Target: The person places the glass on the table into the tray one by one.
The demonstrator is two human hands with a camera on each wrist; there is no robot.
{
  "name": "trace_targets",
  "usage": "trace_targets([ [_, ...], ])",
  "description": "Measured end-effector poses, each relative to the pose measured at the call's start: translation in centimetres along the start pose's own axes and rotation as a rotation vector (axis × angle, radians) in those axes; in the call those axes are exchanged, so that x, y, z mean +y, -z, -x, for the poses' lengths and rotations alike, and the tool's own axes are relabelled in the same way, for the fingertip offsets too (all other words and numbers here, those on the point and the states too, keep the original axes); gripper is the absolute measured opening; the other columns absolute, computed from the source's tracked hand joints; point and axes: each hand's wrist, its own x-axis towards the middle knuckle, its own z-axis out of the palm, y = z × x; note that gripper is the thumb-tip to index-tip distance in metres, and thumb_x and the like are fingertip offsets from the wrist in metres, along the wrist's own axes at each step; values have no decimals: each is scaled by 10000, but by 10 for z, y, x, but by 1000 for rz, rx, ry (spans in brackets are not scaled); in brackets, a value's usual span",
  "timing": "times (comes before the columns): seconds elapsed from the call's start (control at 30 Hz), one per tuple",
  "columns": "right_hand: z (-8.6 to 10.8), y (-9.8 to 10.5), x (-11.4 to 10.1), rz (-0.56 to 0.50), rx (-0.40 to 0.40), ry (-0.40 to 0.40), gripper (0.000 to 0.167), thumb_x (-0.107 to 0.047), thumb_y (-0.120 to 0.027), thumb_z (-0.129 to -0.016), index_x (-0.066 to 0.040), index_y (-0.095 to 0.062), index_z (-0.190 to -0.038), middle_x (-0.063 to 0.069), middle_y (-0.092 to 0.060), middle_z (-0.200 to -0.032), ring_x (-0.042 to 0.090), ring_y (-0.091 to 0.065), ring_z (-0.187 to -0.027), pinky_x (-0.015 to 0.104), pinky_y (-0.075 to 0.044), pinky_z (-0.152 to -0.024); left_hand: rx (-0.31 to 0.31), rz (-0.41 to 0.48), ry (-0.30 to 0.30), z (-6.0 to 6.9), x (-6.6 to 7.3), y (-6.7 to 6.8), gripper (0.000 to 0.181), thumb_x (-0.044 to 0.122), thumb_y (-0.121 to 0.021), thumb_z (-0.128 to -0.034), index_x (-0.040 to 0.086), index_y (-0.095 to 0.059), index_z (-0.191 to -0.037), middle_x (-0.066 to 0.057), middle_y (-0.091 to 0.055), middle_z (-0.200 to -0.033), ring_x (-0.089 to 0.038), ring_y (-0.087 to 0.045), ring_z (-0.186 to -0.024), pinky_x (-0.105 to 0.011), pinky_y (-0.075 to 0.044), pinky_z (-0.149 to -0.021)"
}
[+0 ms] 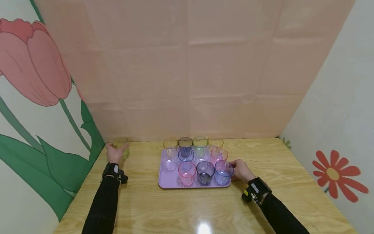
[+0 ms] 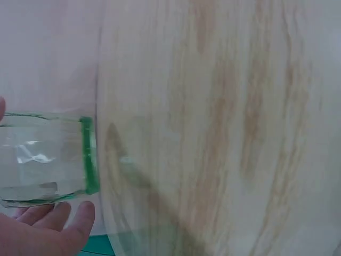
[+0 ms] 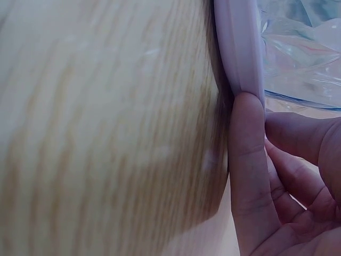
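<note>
At the far left of the table, my left hand (image 1: 115,152) grips a yellow-green drinking glass (image 1: 120,143). In the left wrist view this glass (image 2: 48,160) is see-through with a green end, fingers (image 2: 56,221) along its lower side. A pink-purple tray (image 1: 165,180) stands mid-table, bearing several coloured glasses. My right hand (image 1: 242,170) is at its right side; in the right wrist view, thumb and index finger pinch the tray's rim (image 3: 240,48). Close by is a blue glass (image 1: 223,173), with a dark grey glass (image 1: 205,173) and a pink glass (image 1: 187,174) left of it.
Behind these stand a blue glass (image 1: 186,155), a pink glass (image 1: 219,154) and, at the back, yellow and dark-rimmed ones. The wooden table (image 1: 163,211) meets a pinkish covered wall (image 1: 187,81) at its far edge. Flower-painted walls flank both sides.
</note>
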Motion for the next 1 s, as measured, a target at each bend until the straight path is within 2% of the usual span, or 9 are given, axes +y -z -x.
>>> trace_targets([
  [0.17, -2, 1, 0, 0, -1, -14, 214, -9, -715, -986, 101, -732, -1169, 152, -710, -942, 188, -695, -749, 358, -651, -647, -9, 74, -13, 10, 10, -1, 963, 322, -829, -924, -70, -241, -1579, -371, -357, -1589, -500, -368, -1483, -618, -328, -1232],
  [0.33, 0, 1, -2, -12, 3, 0, 179, -5, -719, -978, 99, -738, -1122, 159, -717, -934, 190, -699, -741, 362, -651, -643, -60, 142, -26, 18, 15, -1, 1015, 365, -837, -924, -55, -220, -1611, -328, -315, -1634, -452, -334, -1506, -600, -332, -1233],
  [0.43, 1, 1, -3, -6, 7, 8, 182, 5, -717, -971, 102, -735, -1124, 156, -725, -930, 183, -696, -719, 362, -651, -638, -102, 141, -29, 25, 19, 1, 1028, 420, -821, -933, -36, -229, -1640, -309, -294, -1673, -452, -318, -1539, -606, -335, -1238],
  [0.53, 1, 1, -4, -6, 4, 5, 202, 9, -713, -974, 111, -728, -1147, 157, -723, -934, 178, -693, -715, 358, -650, -637, -119, 119, -42, 31, 23, 3, 995, 449, -817, -932, -28, -299, -1634, -286, -333, -1667, -427, -342, -1530, -587, -360, -1223],
  [0.67, 1, 0, -4, -6, 5, -3, 214, 8, -716, -975, 114, -726, -1161, 150, -716, -929, 172, -689, -724, 347, -647, -635, -123, 103, -70, 42, 26, 3, 901, 429, -824, -928, -26, -404, -1583, -258, -456, -1501, -347, -448, -1321, -471, -435, -1045],
  [0.77, 1, 0, -4, -7, 9, -13, 199, 6, -718, -977, 104, -734, -1150, 136, -708, -923, 171, -687, -727, 343, -646, -634, -147, 97, -90, 49, 26, 2, 853, 386, -819, -939, -24, -394, -1554, -213, -474, -1384, -275, -469, -1176, -361, -429, -906],
  [0.9, 1, 0, -4, -2, 4, -19, 187, 4, -711, -984, 97, -735, -1145, 139, -697, -928, 176, -683, -739, 345, -647, -638, -198, 153, -116, 60, 25, -2, 742, 279, -834, -938, 11, -366, -1448, -166, -497, -1336, -221, -522, -1154, -241, -467, -861],
  [1.0, 1, 0, -3, 1, 4, -23, 191, 1, -710, -987, 96, -736, -1151, 146, -698, -934, 185, -682, -746, 344, -646, -641, -228, 186, -136, 67, 27, -4, 671, 215, -853, -920, 41, -370, -1352, -160, -546, -1321, -225, -547, -1185, -194, -481, -872],
])
